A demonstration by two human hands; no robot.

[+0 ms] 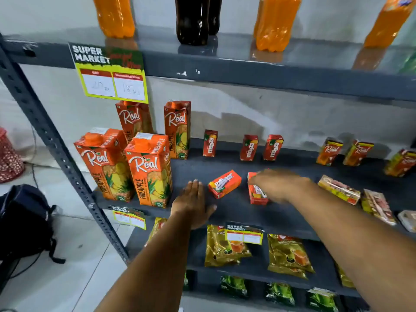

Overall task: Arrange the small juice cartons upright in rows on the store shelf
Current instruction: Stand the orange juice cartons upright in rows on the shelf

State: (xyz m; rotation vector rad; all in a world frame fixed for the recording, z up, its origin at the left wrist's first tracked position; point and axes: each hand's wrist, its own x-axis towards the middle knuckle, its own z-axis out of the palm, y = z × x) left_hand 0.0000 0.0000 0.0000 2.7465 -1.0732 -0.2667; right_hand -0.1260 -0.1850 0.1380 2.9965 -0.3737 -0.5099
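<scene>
While the left hand rests flat and empty on the shelf, right hand blurred, fingers closed around a small red carton, another carton lying between them.

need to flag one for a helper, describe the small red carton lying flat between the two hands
On the middle shelf, look right of the tall pineapple cartons. The lying carton is near the front, just past the left hand. Unlike the upright small cartons behind, it lies flat, straw side up.
</scene>
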